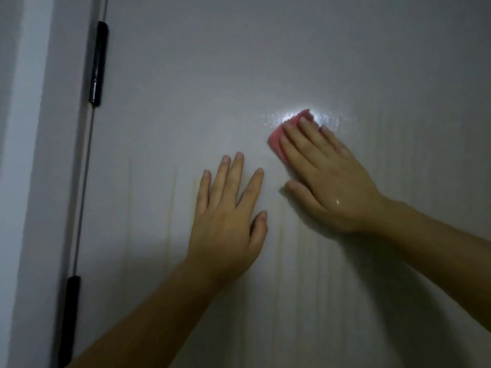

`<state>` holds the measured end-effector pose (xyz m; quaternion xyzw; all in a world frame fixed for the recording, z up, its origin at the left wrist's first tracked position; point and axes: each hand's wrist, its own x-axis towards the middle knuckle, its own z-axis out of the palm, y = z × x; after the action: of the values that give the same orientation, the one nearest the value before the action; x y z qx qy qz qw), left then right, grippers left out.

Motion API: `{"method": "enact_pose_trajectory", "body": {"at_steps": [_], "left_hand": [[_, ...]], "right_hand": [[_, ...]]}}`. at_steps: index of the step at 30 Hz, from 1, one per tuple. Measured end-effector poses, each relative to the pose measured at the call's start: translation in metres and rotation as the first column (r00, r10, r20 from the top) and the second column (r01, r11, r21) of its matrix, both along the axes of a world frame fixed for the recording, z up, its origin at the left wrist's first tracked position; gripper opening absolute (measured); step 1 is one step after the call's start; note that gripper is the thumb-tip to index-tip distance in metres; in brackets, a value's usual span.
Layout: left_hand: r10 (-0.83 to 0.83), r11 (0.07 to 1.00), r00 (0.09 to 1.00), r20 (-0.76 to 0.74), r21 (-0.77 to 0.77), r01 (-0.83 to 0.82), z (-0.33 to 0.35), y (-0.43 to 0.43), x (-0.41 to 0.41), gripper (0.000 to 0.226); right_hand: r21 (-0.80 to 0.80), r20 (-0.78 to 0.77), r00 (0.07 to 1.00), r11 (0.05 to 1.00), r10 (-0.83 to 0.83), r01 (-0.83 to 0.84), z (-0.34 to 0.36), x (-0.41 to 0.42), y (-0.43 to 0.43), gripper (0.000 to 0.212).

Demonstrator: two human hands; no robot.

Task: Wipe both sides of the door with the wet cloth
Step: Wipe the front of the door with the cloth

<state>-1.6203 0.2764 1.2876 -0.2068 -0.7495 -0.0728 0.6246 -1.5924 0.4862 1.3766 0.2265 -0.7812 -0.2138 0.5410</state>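
A pale grey door (186, 102) fills most of the view. My right hand (326, 179) lies flat on it, pressing a folded pink cloth (277, 138) against the surface; only the cloth's upper and left edges show past my fingers. A bright wet sheen glints just above the cloth, and faint vertical drip streaks run down the door below. My left hand (228, 216) rests flat on the door to the left of and below the right hand, fingers spread, holding nothing.
Two black hinges, one high (98, 63) and one low (68, 321), sit along the door's left edge. A white door frame (29, 155) runs down the far left side.
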Motion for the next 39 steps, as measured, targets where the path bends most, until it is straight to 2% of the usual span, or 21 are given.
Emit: {"method": "enact_pose_trajectory", "body": {"at_steps": [2,4,6,7,8,11,12,13,16,18,22,24,26,28,29,30,32,34,35,37,39], "left_hand": [[0.039,0.999,0.999,-0.012,0.034,-0.038,0.000,0.005,0.001,0.064],[0.043,0.995,0.999,-0.033,0.093,-0.040,0.001,0.014,0.004,0.061],[0.008,0.994,0.999,-0.032,0.112,-0.004,0.003,0.026,0.009,0.061],[-0.024,0.995,0.999,-0.029,0.096,0.026,0.004,0.034,0.010,0.062],[-0.056,0.996,0.998,-0.029,0.068,0.058,0.005,0.042,0.012,0.063],[-0.104,0.995,0.994,-0.025,-0.015,0.104,0.005,0.064,0.015,0.064],[-0.111,0.993,0.993,-0.029,-0.031,0.110,0.006,0.070,0.015,0.064],[-0.121,0.992,0.992,-0.037,-0.044,0.119,0.005,0.076,0.015,0.064],[-0.142,0.987,0.989,-0.033,-0.083,0.139,0.004,0.093,0.015,0.064],[-0.133,0.985,0.991,-0.029,-0.114,0.129,0.003,0.106,0.015,0.065],[-0.047,0.995,0.999,-0.025,-0.089,0.044,0.002,0.129,0.016,0.065],[-0.015,0.999,0.999,-0.032,-0.052,0.013,0.001,0.136,0.018,0.064],[0.008,1.000,0.999,-0.049,-0.023,-0.009,0.000,0.142,0.019,0.064],[0.012,1.000,0.998,-0.062,0.001,-0.012,-0.001,0.149,0.021,0.063],[-0.004,1.000,0.998,-0.070,0.001,0.004,-0.001,0.154,0.023,0.063],[-0.030,1.000,0.996,-0.079,-0.010,0.029,-0.001,0.160,0.024,0.063],[-0.081,0.995,0.993,-0.083,-0.057,0.076,-0.001,0.173,0.027,0.063],[-0.105,0.989,0.992,-0.072,-0.113,0.096,0.000,0.185,0.029,0.064],[-0.115,0.985,0.991,-0.070,-0.136,0.104,0.000,0.191,0.029,0.064],[-0.131,0.978,0.989,-0.066,-0.172,0.118,0.000,0.201,0.029,0.062],[-0.128,0.975,0.990,-0.057,-0.192,0.115,0.001,0.212,0.028,0.063]], "right_hand": [[0.033,-0.016,1.000,0.999,0.003,-0.002,0.009,0.001,0.024,0.069],[-0.169,-0.049,0.999,0.986,-0.006,-0.003,0.032,0.002,0.046,0.067],[-0.388,-0.069,0.998,0.921,0.013,-0.039,0.043,0.004,0.056,0.066],[-0.419,-0.079,0.997,0.907,0.009,-0.041,0.037,0.004,0.054,0.067],[-0.386,-0.074,0.997,0.922,0.008,-0.037,0.025,0.004,0.051,0.068],[-0.088,0.000,1.000,0.996,0.011,-0.011,-0.011,0.008,0.059,0.070],[-0.050,0.005,1.000,0.999,0.012,-0.011,-0.008,0.011,0.072,0.069],[-0.082,-0.005,1.000,0.997,0.007,-0.007,0.002,0.012,0.085,0.068],[-0.408,-0.035,0.999,0.913,0.000,-0.014,0.035,0.014,0.120,0.067],[-0.485,-0.055,0.998,0.874,-0.002,-0.025,0.028,0.016,0.122,0.068],[-0.189,0.009,1.000,0.982,-0.001,0.003,-0.021,0.020,0.127,0.069],[-0.161,-0.016,1.000,0.987,-0.024,0.021,-0.010,0.020,0.152,0.068],[-0.338,-0.066,0.997,0.941,-0.040,0.015,0.018,0.021,0.177,0.067],[-0.538,-0.088,0.996,0.842,-0.015,-0.035,0.035,0.022,0.192,0.069],[-0.573,-0.092,0.996,0.819,-0.020,-0.036,0.031,0.022,0.190,0.070],[-0.551,-0.087,0.996,0.834,-0.030,-0.023,0.020,0.022,0.186,0.071],[-0.379,-0.040,0.999,0.925,-0.024,0.007,-0.013,0.023,0.177,0.070],[-0.234,-0.013,1.000,0.972,-0.009,0.005,-0.029,0.026,0.191,0.068],[-0.241,-0.030,0.999,0.970,-0.011,0.004,-0.022,0.027,0.205,0.066],[-0.433,-0.071,0.996,0.901,-0.045,0.010,0.003,0.026,0.234,0.066],[-0.626,-0.080,0.995,0.780,-0.060,-0.003,0.015,0.027,0.249,0.070]]}}
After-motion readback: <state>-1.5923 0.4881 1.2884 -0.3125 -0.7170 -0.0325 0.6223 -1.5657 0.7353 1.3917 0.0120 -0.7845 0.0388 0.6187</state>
